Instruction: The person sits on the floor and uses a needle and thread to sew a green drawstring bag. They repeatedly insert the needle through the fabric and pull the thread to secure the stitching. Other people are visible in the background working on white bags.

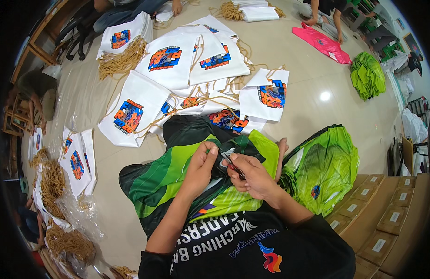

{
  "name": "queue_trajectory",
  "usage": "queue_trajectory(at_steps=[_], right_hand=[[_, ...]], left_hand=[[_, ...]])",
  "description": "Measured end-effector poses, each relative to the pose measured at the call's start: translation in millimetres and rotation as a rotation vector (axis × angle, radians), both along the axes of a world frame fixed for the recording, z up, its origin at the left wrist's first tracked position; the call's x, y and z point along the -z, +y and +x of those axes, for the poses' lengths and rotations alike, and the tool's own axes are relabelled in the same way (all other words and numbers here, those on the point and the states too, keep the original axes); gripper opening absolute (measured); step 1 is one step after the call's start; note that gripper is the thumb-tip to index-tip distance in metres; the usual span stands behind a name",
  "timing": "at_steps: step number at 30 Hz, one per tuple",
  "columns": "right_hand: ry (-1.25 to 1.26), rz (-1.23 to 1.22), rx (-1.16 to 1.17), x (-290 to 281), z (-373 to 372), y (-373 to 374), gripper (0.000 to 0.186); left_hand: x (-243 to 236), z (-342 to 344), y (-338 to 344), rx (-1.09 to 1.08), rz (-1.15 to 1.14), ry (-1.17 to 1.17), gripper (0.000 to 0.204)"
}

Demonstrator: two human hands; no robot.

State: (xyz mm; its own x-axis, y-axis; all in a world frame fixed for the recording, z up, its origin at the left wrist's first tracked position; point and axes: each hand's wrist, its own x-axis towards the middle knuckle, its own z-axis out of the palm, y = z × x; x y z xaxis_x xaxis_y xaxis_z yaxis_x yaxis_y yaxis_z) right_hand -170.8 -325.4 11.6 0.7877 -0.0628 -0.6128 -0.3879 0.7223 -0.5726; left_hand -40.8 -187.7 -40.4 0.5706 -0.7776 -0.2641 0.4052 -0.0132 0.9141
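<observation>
A green and black patterned sports shirt (154, 179) lies bunched across my lap. My left hand (199, 169) is closed, pinching dark cloth of this shirt near its middle. In my right hand (253, 176) is a small cutting tool, apparently scissors (235, 170), with dark metal blades and a red and black handle. Its tip points at the cloth beside my left fingertips; whether the blades touch the fabric I cannot tell. Just beyond the shirt lie white drawstring bags (168, 60) with colourful prints and tan cords, piled loosely on the floor.
To the right is a heap of lime-green shirts (324, 165), with a smaller green heap (367, 76) farther back. Brown cardboard boxes (378, 246) line the lower right. A co-worker handles a pink garment (322, 43). Bundles of tan cord (70, 244) and clear plastic lie at left.
</observation>
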Motion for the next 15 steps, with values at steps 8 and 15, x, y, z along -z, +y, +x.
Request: queue_trajectory(at_steps=[8, 15], right_hand=[[0.008, 0.038, 0.017, 2.5, 2.1, -1.4, 0.036], [-0.031, 0.120, 0.078, 6.7, 3.4, -1.1, 0.036]], left_hand=[[-8.3, -3.8, -0.7, 0.035, -0.057, -0.052, 0.015], [-2.3, -9.0, -2.1, 0.025, -0.082, -0.086, 0.013]])
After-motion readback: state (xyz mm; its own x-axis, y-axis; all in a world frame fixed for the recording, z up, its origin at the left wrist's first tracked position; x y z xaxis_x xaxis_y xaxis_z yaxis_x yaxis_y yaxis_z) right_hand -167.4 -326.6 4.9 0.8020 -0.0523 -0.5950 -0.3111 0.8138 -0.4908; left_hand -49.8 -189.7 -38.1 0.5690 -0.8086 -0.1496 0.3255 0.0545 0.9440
